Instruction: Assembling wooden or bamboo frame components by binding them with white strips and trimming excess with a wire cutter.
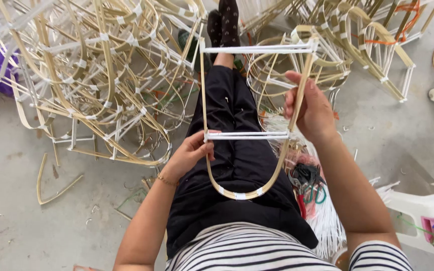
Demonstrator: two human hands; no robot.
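Floor: grey concrete floor (11, 221) beneath me, littered with scraps.
Ten o'clock: I see piled bamboo frames (101, 75).
Four o'clock: a white plastic stool (420, 211) beside me.
Light: even daylight.

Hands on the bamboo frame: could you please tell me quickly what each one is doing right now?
Left hand: closed, pinching the bamboo frame at the lower white crossbar's left end.
Right hand: closed around the frame's right strip.
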